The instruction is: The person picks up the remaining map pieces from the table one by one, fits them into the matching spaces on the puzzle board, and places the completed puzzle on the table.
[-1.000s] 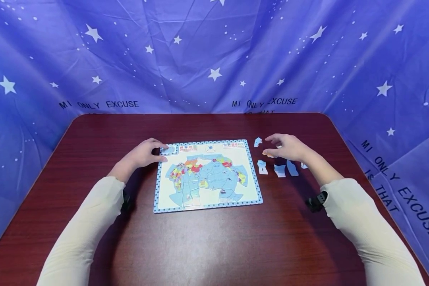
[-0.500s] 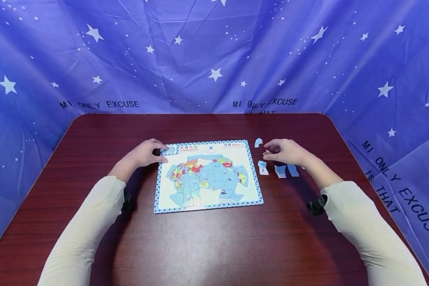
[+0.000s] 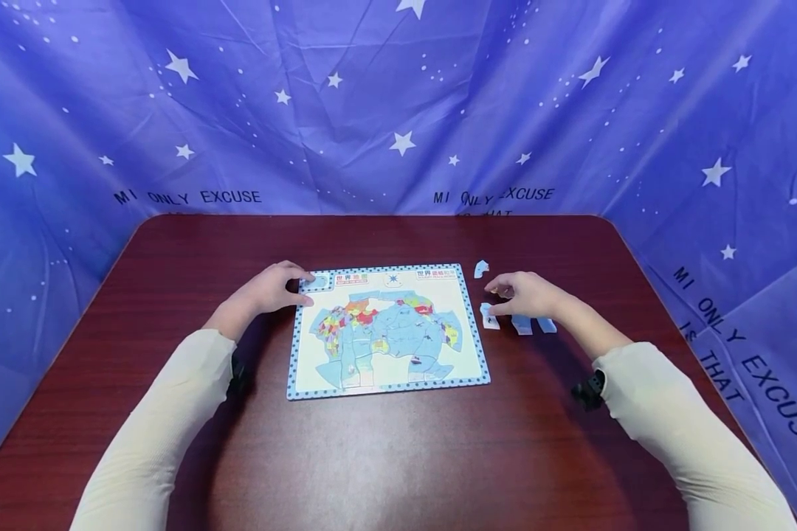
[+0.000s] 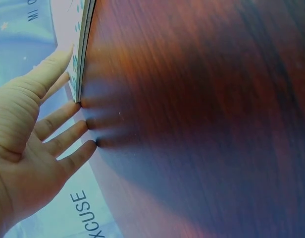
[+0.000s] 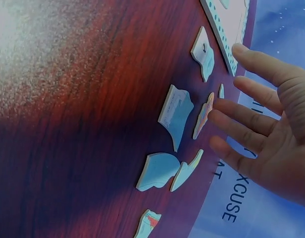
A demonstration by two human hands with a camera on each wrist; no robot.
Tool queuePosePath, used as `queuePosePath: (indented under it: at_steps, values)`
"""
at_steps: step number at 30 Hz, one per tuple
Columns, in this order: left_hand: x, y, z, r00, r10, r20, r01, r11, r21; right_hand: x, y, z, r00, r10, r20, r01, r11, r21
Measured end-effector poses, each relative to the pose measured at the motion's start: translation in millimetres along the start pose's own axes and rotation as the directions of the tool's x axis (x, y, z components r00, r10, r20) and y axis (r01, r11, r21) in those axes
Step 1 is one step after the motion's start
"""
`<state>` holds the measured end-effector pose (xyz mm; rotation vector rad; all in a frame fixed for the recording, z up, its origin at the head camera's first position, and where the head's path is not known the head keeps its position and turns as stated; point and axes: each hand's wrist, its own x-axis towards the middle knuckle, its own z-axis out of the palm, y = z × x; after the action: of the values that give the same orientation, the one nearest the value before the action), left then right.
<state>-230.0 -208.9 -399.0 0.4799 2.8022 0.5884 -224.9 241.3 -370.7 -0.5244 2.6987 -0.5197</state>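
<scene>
On the table lies a world-map puzzle board [image 3: 468,363] with a dotted blue border and a partly filled map. My left hand [image 3: 268,288] rests at its upper left corner. In the left wrist view the thumb [image 4: 52,69] lies on the board's edge and the other fingers stretch toward the tabletop. My right hand [image 3: 533,295] hovers over loose puzzle pieces right of the board. The right wrist view shows its fingers [image 5: 249,119] spread, holding nothing, close to an orange piece [image 5: 204,116]. A blue-and-white piece [image 3: 489,318] lies just below its fingertips.
More loose pieces lie nearby: a small one [image 3: 481,268] near the board's upper right corner, blue ones [image 3: 522,326] below the right hand, a yellow-edged one [image 5: 186,172] and one with red [image 5: 148,222]. A star-patterned blue curtain [image 3: 345,110] surrounds the dark wooden table [image 3: 385,457].
My right hand has shifted slightly toward me over the loose pieces, and its fingers have come down lower. The left hand stays at the board's corner.
</scene>
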Motion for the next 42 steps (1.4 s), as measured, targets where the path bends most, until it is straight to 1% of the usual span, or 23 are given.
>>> queuePosePath:
  at_steps: [6,12,19,23,29,42]
  values:
    - [-1.3,0.9,0.1,1.0,-0.017,0.005,0.017,1.0,-0.005,-2.4,-0.7,1.9,1.0,-0.018,0.016,0.019,1.0,-0.014]
    - [-1.3,2.1,-1.1,1.0,-0.023,-0.004,0.023,1.0,-0.01,-5.1,-0.2,2.6,0.999,-0.031,0.037,0.032,0.999,-0.029]
    - [-2.3,1.1,-0.5,1.0,-0.027,-0.002,0.027,1.0,-0.013,-4.7,0.6,7.0,0.996,-0.079,0.033,0.08,0.996,-0.03]
    - [-1.5,0.8,0.5,1.0,-0.029,0.005,0.029,0.999,-0.014,-5.0,-0.5,8.4,0.995,-0.096,0.025,0.097,0.993,-0.064]
    - [-1.3,1.4,-0.2,1.0,-0.023,0.014,0.023,1.0,-0.019,-5.4,-1.0,10.6,0.996,-0.092,0.019,0.093,0.989,-0.116]
    - [-1.5,1.3,-0.1,1.0,-0.027,0.004,0.027,0.999,-0.019,-1.2,-1.7,13.5,0.996,-0.088,0.014,0.089,0.991,-0.102]
